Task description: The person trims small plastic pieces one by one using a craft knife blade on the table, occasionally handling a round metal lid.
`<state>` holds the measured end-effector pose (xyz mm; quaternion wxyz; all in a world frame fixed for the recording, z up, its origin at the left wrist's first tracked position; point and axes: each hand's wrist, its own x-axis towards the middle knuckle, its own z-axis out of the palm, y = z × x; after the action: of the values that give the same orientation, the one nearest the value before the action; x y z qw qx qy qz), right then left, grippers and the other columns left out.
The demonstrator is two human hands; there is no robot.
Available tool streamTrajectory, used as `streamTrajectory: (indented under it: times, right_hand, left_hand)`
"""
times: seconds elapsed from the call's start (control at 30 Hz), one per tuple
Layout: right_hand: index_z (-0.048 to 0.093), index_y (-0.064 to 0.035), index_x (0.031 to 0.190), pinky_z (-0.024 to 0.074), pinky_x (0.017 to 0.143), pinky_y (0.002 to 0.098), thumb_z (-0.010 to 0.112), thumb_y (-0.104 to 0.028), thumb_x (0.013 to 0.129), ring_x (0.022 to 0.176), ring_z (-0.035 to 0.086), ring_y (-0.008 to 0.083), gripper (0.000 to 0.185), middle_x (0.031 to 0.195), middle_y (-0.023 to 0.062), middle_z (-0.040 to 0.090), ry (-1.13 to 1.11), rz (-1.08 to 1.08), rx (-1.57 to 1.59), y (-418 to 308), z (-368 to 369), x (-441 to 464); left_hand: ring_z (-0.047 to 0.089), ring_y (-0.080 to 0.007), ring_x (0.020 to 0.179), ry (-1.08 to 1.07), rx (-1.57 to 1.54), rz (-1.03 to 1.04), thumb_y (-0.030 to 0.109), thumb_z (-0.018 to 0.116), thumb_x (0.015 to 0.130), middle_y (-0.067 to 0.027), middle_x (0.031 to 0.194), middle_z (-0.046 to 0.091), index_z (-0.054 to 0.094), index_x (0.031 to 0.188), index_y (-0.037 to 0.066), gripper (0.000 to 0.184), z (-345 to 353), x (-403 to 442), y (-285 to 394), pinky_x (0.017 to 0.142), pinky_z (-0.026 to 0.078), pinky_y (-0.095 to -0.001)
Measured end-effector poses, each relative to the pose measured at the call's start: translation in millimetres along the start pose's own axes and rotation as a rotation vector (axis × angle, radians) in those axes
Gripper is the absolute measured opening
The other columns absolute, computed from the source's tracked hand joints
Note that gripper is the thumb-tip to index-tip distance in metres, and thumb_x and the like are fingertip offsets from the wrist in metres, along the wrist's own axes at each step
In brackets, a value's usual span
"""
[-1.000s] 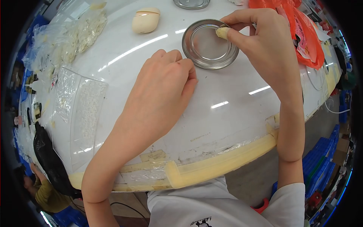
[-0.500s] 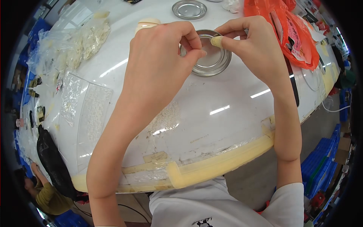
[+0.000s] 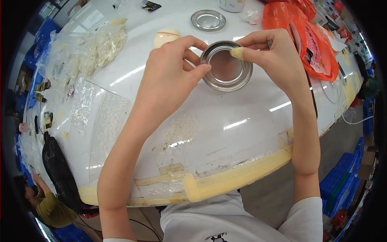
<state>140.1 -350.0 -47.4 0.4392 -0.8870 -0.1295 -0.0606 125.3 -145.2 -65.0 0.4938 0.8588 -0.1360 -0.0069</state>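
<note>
A round metal tin point(image 3: 246, 80) with a shiny stepped rim is between my two hands, and its middle shows a dull reddish-grey surface. My left hand point(image 3: 171, 72) grips the tin's left rim, thumb on top and fingers at the outer side. On the upper right of the rim is my right hand point(image 3: 276, 60), its thumb over the edge and its fingers behind. Yellowish tape or a finger cover wraps the right thumb. Beyond the tin lies a flat silver lid point(image 3: 208, 20). A cream rounded container point(image 3: 165, 37) stands behind my left hand, which partly hides it.
Clear plastic bags point(image 3: 92, 46) and a clear sheet point(image 3: 107, 125) lie on the left of the white table point(image 3: 225, 137). An orange-red bag point(image 3: 318, 52) is at right. Yellow padding point(image 3: 242, 173) lines the near edge. Another person point(image 3: 50, 207) is at lower left.
My left hand has gone from a pinch over the tin's opening to a grip on its left rim. The tin shows more fully, and the whole view has shifted slightly.
</note>
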Motion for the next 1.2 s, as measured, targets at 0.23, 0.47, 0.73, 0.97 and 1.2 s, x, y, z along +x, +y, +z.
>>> streamTrajectory:
  times: [0.23, 0.47, 0.73, 0.97, 1.2]
  right_hand:
    - [0.07, 0.0067, 0.088, 0.0512, 0.065, 0.0283, 0.07, -0.011, 0.072, 0.071, 0.067, 0.0169, 0.024, 0.074, 0.014, 0.069, 0.011, 0.053, 0.054, -1, -11, 4]
    - [0.071, 0.0043, 0.09, 0.0497, 0.065, 0.0279, 0.07, -0.011, 0.071, 0.068, 0.064, 0.0158, 0.024, 0.074, 0.0124, 0.069, 0.047, -0.015, 0.071, 6, -20, 8]
    - [0.074, -0.0012, 0.085, 0.0374, 0.052, 0.0207, 0.074, -0.007, 0.068, 0.058, 0.051, 0.0042, 0.018, 0.066, 0.0014, 0.065, -0.428, 0.09, 0.08, -28, -112, -50]
    - [0.068, 0.0034, 0.085, 0.0245, 0.038, 0.0208, 0.067, -0.011, 0.076, 0.043, 0.034, 0.0029, 0.017, 0.072, 0.0084, 0.064, -0.419, 0.362, 0.178, -33, -45, 36]
    - [0.048, 0.0044, 0.106, 0.0178, 0.033, 0.0229, 0.054, -0.014, 0.088, 0.038, 0.021, 0.0019, 0.027, 0.075, 0.0137, 0.06, -0.286, 0.689, 0.655, -18, 58, 192]
  left_hand:
    - [0.059, -0.0072, 0.062, 0.002, -0.02, -0.035, 0.015, 0.073, 0.078, -0.0076, 0.082, 0.067, 0.061, 0.11, 0.001, 0.037, -14, -4, 24, 0.056, 0.047, -0.0209]
    - [0.059, -0.0068, 0.066, 0.087, -0.093, 0.008, 0.01, 0.071, 0.078, -0.0057, 0.083, 0.067, 0.063, 0.106, 0.001, 0.031, -33, -40, 54, 0.058, 0.046, -0.0203]
    - [0.059, -0.0088, 0.061, 0.133, -0.088, 0.108, -0.001, 0.07, 0.075, -0.0049, 0.083, 0.069, 0.068, 0.094, 0.003, 0.019, -55, -115, 63, 0.054, 0.045, -0.0206]
    - [0.061, -0.0104, 0.063, 0.066, -0.131, 0.096, -0.003, 0.069, 0.076, -0.0052, 0.083, 0.069, 0.069, 0.089, 0.004, 0.015, -66, -166, 44, 0.053, 0.046, -0.0216]
    - [0.063, -0.0101, 0.063, 0.128, -0.185, -0.015, -0.007, 0.069, 0.073, -0.0067, 0.076, 0.07, 0.07, 0.081, 0.0, 0.011, -74, -204, 37, 0.06, 0.048, -0.0209]
